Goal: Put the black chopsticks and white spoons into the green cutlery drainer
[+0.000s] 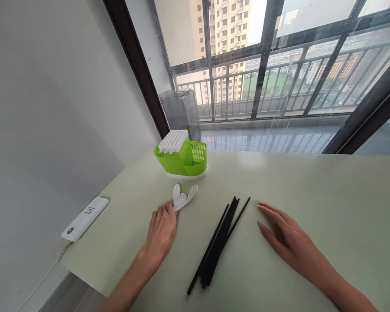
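White plastic spoons (183,199) are lying near the green caddy (182,158) under my left hand (160,232) fingertips, its grip loose, while my right hand (287,240) is resting flat, empty beside the black chopsticks (219,242), which I could scatter across the surface (312,182).

Likely a high-rise flat, a home rather than a workplace. Across the upper right of the frame, floor-to-ceiling dark-framed glass windows (279,65) onto a railed balcony (263,99), with tall pale apartment blocks (227,26) beyond. In the lower half, a pale green smooth tabletop (312,182) bearing household ware: a lime-green plastic cutlery drainer (182,158), white plastic spoons (182,198), black chopsticks (219,245). At left, plain white wall (45,121) and white power strip (84,219).
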`<state>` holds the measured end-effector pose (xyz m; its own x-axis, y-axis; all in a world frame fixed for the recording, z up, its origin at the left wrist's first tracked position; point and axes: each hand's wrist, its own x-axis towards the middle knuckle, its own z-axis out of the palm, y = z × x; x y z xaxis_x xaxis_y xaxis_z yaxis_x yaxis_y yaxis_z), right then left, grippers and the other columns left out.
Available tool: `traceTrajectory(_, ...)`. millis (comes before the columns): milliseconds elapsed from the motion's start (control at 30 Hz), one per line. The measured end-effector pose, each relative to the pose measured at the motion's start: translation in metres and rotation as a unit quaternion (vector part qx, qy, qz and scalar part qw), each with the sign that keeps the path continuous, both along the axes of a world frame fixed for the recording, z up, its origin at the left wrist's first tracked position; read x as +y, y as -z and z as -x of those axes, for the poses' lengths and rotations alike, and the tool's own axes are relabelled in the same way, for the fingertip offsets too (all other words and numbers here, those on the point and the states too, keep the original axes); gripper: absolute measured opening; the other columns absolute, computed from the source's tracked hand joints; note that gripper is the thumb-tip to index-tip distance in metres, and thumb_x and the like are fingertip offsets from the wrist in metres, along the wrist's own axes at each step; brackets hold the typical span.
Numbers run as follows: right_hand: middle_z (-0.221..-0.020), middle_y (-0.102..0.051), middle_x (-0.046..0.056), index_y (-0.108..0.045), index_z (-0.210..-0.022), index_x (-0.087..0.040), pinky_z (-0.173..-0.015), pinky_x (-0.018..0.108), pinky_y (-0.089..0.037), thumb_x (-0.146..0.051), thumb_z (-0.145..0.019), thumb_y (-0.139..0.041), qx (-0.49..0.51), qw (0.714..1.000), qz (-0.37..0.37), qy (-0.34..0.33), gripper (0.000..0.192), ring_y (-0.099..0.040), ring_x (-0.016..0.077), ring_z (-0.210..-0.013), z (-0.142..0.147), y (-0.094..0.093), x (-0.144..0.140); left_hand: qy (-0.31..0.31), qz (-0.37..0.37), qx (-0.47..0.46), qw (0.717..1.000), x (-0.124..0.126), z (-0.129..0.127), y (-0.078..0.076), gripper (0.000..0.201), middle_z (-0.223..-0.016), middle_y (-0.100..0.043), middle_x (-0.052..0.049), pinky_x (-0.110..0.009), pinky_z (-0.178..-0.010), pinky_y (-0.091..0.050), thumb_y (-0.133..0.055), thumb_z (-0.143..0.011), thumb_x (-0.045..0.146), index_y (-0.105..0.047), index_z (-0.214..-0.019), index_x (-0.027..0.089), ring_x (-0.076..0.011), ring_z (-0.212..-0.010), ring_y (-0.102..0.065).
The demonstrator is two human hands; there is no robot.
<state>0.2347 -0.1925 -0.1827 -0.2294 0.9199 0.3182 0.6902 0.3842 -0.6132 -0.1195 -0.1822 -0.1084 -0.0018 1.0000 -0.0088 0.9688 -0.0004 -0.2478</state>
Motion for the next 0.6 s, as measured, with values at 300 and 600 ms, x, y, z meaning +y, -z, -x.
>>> traceTrajectory(300, -0.155, -0.054, 0.004, -0.045, -0.151, -0.038, -0.100, 0.051, -0.060, -0.048, -0.106, -0.044, -0.009, 1.000, -0.006, 0.003, 0.046, -0.055, 0.0304, -0.139, 0.001, 0.000, 0.000, 0.017, -0.011, -0.042, 0.999, -0.005, 0.002, 0.011, 0.035, -0.117, -0.066, -0.018, -0.039, -0.085, -0.056, -0.033, -0.104, 0.007, -0.051, -0.133, 0.008, -0.0269, -0.094, -0.072)
traceTrajectory(600, -0.145, -0.063, 0.005, -0.057, -0.140, -0.037, -0.074, 0.041, -0.063, -0.059, -0.101, -0.049, 0.106, 0.989, 0.088, 0.047, 0.045, -0.072, 0.0261, -0.097, -0.001, -0.011, 0.001, 0.071, 0.006, -0.186, 0.980, -0.020, -0.053, -0.002, 0.046, -0.124, -0.064, -0.015, -0.041, -0.094, -0.058, -0.031, -0.098, -0.003, -0.042, -0.139, 0.013, -0.0243, -0.110, -0.067)
